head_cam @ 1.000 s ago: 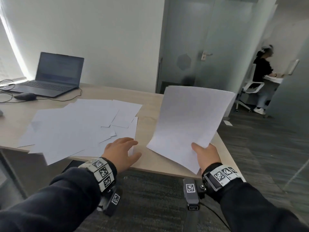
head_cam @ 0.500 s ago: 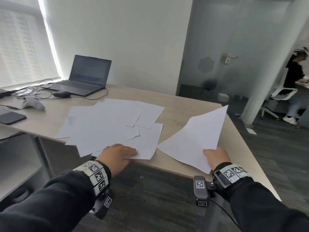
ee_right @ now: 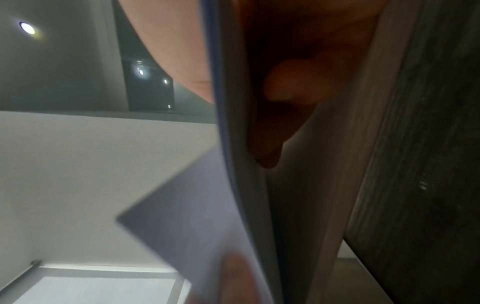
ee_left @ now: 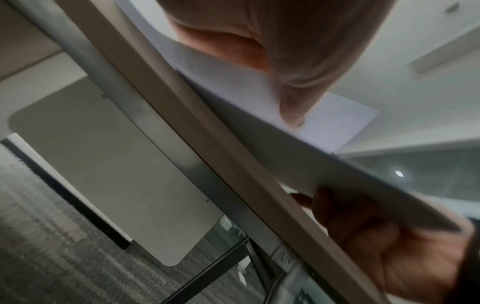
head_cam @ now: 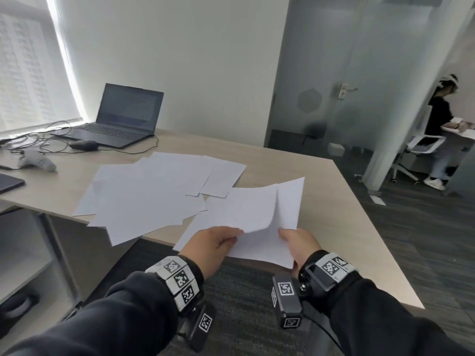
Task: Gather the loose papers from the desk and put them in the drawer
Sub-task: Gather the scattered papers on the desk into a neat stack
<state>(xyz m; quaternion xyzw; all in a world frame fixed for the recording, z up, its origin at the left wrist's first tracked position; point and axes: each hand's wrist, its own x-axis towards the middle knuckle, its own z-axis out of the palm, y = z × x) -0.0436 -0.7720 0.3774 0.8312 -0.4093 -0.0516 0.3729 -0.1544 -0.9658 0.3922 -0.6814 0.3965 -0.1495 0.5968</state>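
Head view: the left hand [head_cam: 209,249] pinches one sheet [head_cam: 246,209] at its near edge, and the right hand [head_cam: 299,244] grips another sheet [head_cam: 288,201] under it, both at the desk [head_cam: 347,214] edge. The loose pile [head_cam: 144,191] lies forward and left, nearer the left hand. No drawer is in view.

The desk [head_cam: 321,191] top looks like pale matt wood laminate with fine grain, on grey metal legs. The loose papers [head_cam: 144,194] are smooth matt white sheets. The floor carpet [head_cam: 424,240] is dark, rough and ribbed. The door [head_cam: 334,73] is frosted glass.
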